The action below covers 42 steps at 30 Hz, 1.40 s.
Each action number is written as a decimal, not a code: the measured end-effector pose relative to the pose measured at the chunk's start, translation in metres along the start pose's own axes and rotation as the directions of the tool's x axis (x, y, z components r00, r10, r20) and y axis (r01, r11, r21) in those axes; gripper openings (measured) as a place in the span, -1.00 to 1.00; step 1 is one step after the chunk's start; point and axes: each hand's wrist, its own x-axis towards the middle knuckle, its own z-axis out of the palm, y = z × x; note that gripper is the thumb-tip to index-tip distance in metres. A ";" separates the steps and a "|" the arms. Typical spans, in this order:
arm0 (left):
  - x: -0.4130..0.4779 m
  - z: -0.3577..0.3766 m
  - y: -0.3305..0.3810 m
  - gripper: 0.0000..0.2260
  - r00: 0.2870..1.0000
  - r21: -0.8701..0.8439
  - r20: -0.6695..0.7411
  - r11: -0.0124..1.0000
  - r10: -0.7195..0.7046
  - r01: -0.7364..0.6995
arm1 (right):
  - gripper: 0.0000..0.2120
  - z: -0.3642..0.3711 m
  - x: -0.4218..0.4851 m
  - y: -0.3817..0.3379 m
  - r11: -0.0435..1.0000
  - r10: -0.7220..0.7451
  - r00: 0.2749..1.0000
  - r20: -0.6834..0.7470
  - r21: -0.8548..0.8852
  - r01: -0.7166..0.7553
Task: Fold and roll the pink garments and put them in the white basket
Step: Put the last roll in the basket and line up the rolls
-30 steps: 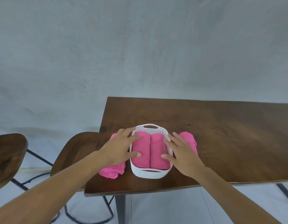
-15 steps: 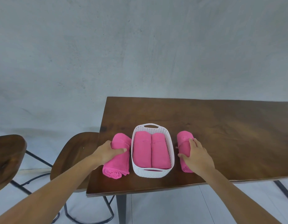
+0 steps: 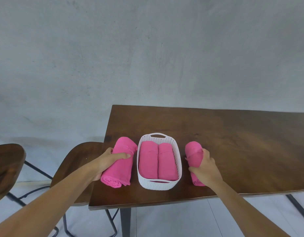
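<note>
Pink cloth roll [image 3: 119, 161], left of the white plastic basket [image 3: 179, 161], was clasped by the left grip [image 3: 107, 161]; its pink twin roll [image 3: 193, 151], right of the basket, by the right grip [image 3: 206, 170]; both laid near-to-far.

A white basket [image 3: 159, 183] holding two rolled pink garments [image 3: 158, 161] side by side sits on a dark wooden surface [image 3: 233, 142]. The left hand [image 3: 107, 162] grips a pink roll [image 3: 121, 161] beside it; the right hand [image 3: 206, 170] grips another roll [image 3: 193, 151] opposite. Two wooden stools [image 3: 76, 161] stand at left.
</note>
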 end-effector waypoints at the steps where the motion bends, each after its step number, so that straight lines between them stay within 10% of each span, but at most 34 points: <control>1: -0.004 -0.002 0.003 -0.24 1.000 0.000 0.010 1.000 0.008 -0.008 | -0.07 -0.003 0.001 0.002 0.998 0.005 1.000 -0.006 0.067 -0.004; 12: -0.026 -0.001 0.039 -0.40 0.987 -0.211 0.107 0.973 0.119 -0.094 | -0.14 -0.056 -0.009 -0.022 0.824 -0.028 0.998 0.059 0.566 -0.010; 28: -0.018 0.098 0.086 0.01 0.945 0.277 -0.274 0.956 0.180 -0.102 | -0.23 -0.026 -0.042 -0.094 0.518 -0.159 0.935 0.317 0.833 -0.194; 42: 0.001 0.121 0.074 -0.17 0.889 0.471 -0.379 0.880 0.259 -0.055 | -0.12 -0.007 -0.037 -0.097 0.919 -0.201 0.966 0.160 0.372 0.130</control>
